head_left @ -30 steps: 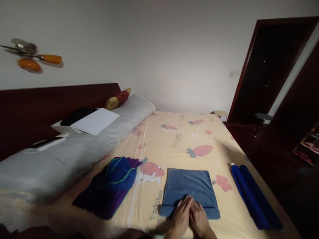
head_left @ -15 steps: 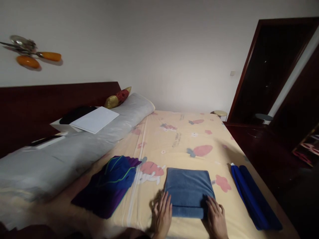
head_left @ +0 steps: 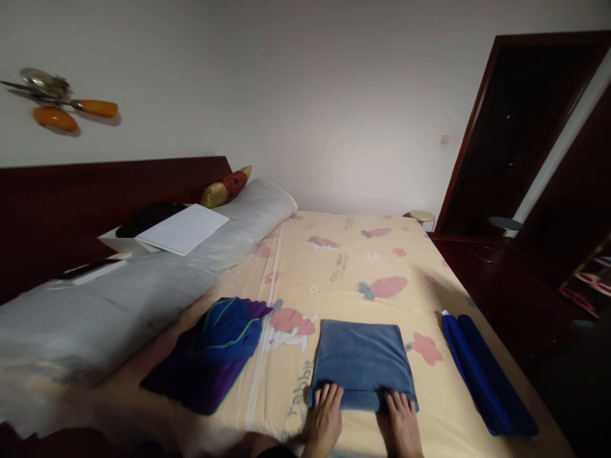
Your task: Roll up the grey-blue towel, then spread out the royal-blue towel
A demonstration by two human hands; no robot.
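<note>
A slate-blue, velvety folded cloth lies flat on the bed, with a narrow strip turned over along its near edge. My left hand grips that near edge at its left part, fingers on top and close together. Toward the right end of the same edge, my right hand holds the cloth in the same way. Both thumbs are hidden. To the left lies a loosely folded dark blue and purple garment with green piping. A long, narrow folded bright-blue cloth rests near the bed's right edge.
The bed has a yellow sheet with rabbits and carrots. Along the headboard runs a grey plastic-covered bundle, bearing a white flat board and a dark flat object. Stools stand beyond the bed.
My hands have moved from the cloth's sides inward onto its near edge, and their fingers now bend over the turned strip. The other fabrics have stayed in place.
</note>
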